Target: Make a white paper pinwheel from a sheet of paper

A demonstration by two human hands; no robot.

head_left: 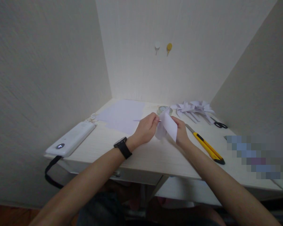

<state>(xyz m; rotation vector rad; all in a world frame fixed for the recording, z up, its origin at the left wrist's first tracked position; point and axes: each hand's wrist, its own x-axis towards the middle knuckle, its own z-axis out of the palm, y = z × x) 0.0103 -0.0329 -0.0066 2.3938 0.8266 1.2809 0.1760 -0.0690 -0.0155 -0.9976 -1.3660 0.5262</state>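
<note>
A white paper pinwheel with curved blades is held up over the middle of the desk. My right hand is closed on its right side, the fingers partly hidden behind the paper. My left hand, with a black watch on the wrist, pinches a thin pale stick whose end sticks out to the left. The stick's other end points at the pinwheel's centre; whether they are joined I cannot tell. Just behind the pinwheel lies a roll of clear tape.
White paper sheets cover the desk's back left. Several paper pinwheels are piled at the back right, near black scissors. A yellow utility knife lies beside my right forearm. A white power bank sits at the left edge.
</note>
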